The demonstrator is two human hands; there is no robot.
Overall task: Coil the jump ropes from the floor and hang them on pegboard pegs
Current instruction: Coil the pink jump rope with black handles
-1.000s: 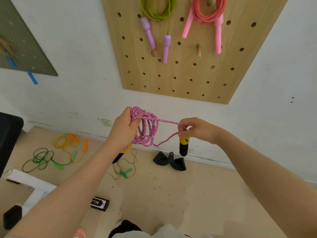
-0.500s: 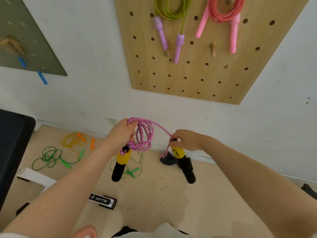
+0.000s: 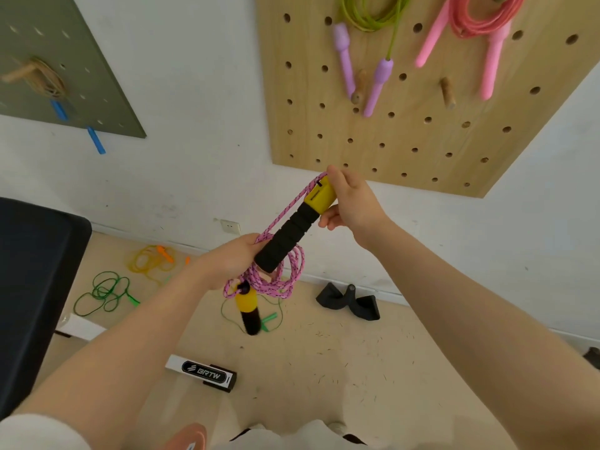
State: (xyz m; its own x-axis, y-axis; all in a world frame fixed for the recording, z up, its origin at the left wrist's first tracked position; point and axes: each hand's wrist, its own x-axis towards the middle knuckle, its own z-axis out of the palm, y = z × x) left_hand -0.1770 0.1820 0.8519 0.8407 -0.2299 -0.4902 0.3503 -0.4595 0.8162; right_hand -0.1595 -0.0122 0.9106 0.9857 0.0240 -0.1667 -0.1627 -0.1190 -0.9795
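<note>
A pink braided jump rope (image 3: 293,271) hangs coiled from my left hand (image 3: 229,261), which grips the loops. One yellow-and-black handle (image 3: 248,308) dangles below that hand. My right hand (image 3: 352,203) holds the other handle (image 3: 292,228) by its yellow end, raised and tilted so its black foam grip points down into the coil. The wooden pegboard (image 3: 406,134) is on the wall above, with a green rope with purple handles (image 3: 373,17) and a pink rope (image 3: 480,17) hung on it. Two bare wooden pegs (image 3: 447,92) stick out lower down.
On the floor by the wall lie a green rope (image 3: 104,292), an orange rope (image 3: 152,259) and a thin green rope (image 3: 269,318) under my hands. A black folded object (image 3: 349,302), a black-and-white box (image 3: 204,375), a dark chair edge (image 3: 32,287) and a grey-green pegboard (image 3: 48,60) are nearby.
My right hand lifted its handle up and turned it so the foam grip points into the coil. The coil in my left hand dropped lower, and the view came closer to the pegboard.
</note>
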